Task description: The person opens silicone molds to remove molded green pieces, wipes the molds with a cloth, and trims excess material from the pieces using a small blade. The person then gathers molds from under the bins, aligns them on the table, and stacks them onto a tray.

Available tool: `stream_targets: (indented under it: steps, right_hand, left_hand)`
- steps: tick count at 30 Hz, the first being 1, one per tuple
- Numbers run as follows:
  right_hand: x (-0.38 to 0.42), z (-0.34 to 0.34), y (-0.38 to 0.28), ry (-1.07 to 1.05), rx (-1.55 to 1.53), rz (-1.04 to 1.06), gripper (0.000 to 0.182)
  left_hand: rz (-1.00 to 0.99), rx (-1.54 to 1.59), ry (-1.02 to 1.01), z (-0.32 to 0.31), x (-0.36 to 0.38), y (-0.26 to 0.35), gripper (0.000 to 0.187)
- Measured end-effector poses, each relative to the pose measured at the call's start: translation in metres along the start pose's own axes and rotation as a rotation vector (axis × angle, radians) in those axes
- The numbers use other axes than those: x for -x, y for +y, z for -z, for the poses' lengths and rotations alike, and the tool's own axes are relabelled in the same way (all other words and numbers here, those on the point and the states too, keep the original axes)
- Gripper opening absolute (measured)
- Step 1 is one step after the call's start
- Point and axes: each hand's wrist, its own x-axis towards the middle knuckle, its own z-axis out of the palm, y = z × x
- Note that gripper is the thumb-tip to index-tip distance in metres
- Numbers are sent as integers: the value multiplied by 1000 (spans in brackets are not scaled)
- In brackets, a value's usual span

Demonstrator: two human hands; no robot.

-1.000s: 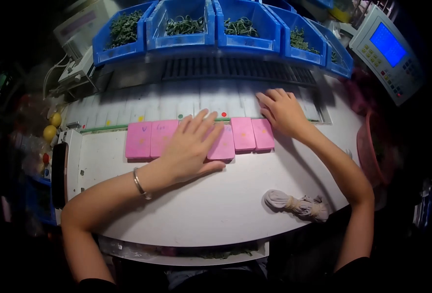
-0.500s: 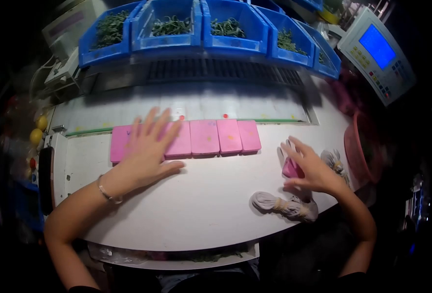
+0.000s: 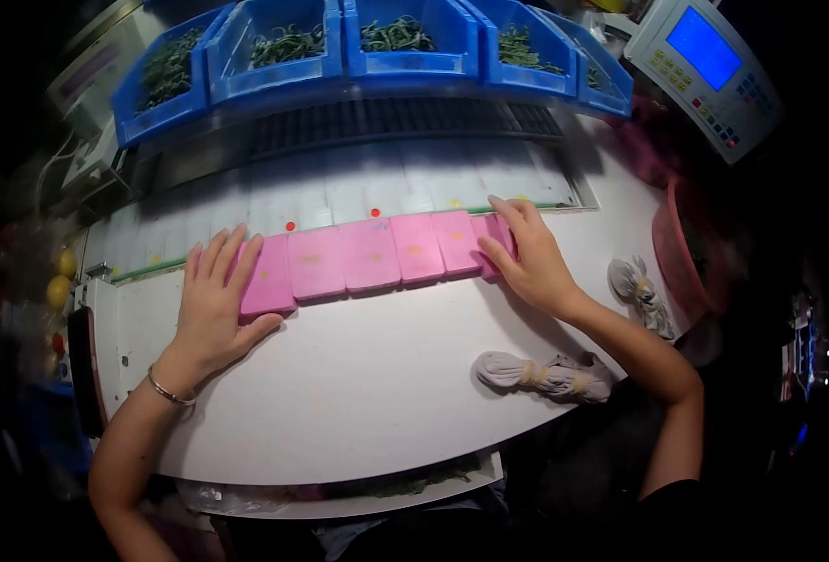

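Note:
A row of flat pink blocks (image 3: pixel 372 255) with faint yellowish marks lies side by side along the far part of the white table. At the row's left end, my left hand (image 3: pixel 213 314) rests with fingers spread, against the leftmost block, whose edge it partly covers. My right hand (image 3: pixel 532 253) has its thumb and fingers around the rightmost pink block (image 3: pixel 491 245), which sits against the row; part of that block is hidden by the hand. A grey cloth-like bundle tied with bands (image 3: pixel 546 375) lies nearer me, below my right hand.
Blue bins (image 3: pixel 410 64) holding green plant-like pieces line the back. A device with a blue screen (image 3: pixel 705 70) stands at the right, above a reddish basin (image 3: pixel 681 253). Another tied grey bundle (image 3: pixel 641 290) lies beside the basin. An open drawer (image 3: pixel 340 506) sticks out under the table's front edge.
My right hand has moved left with a pink block to the row's right end. My left hand has slid from on top of the row to its left end. The view has shifted slightly.

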Motion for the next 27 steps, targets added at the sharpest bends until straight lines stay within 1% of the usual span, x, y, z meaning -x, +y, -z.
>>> stream_targets:
  steps: [2,3,5,6,7,8,9,10,12,13,17,19,20,21,23,25,26,27]
  right_hand:
    - [4,-6,0,-8,170,155,55]
    - [7,-7,-3,-13,168,160,55]
    - [12,-9,-9,-37,450,250,67]
    - [10,-14,-9,-48,434,273,67]
    - [5,-18,-9,-20,529,314,72]
    - [-2,-23,-8,14,618,359,77]
    - [-12,-24,-3,-3,556,408,84]
    - [-17,-25,-2,-10,534,439,84]
    - [-25,-22,0,-93,562,489,87]
    - [-27,-22,2,-82,549,524,88]
    - [-29,-19,-5,-125,545,539,86]
    - [-30,-19,-9,-164,570,506,83]
    - [-29,-19,-9,-170,556,544,83]
    - [-28,-19,-8,-166,577,515,81]
    - [-28,-23,-6,-168,588,501,77]
    - [-26,-25,-3,-170,574,509,71]
    - [-25,-25,1,-178,573,508,69]
    - [-24,-25,7,-184,559,523,66]
  left_hand:
    - [0,-5,-1,0,0,-1,81]
    - [-6,-2,7,-2,-1,-1,80]
    - [-8,-2,10,-4,-3,-2,80]
    - [-12,-8,13,-4,-2,-3,80]
    - [21,-28,5,-3,-1,-4,80]
    - [3,-23,7,-3,-2,-4,80]
    - [-17,-17,8,-3,-3,-4,80]
    - [15,-36,1,-2,-3,-4,80]
    - [1,13,8,0,-5,-2,81]
    - [9,8,14,0,-5,-1,81]
    - [30,-25,35,-4,-3,-3,81]
    - [22,-1,37,-5,-2,-2,81]
    - [20,-12,60,-8,-2,-3,81]
    - [29,-26,80,-13,0,-3,81]
    - [112,-3,170,-20,6,5,82]
    - [117,87,275,-9,15,24,79]
    - [104,197,304,2,28,38,76]
    - [26,233,363,10,42,52,70]
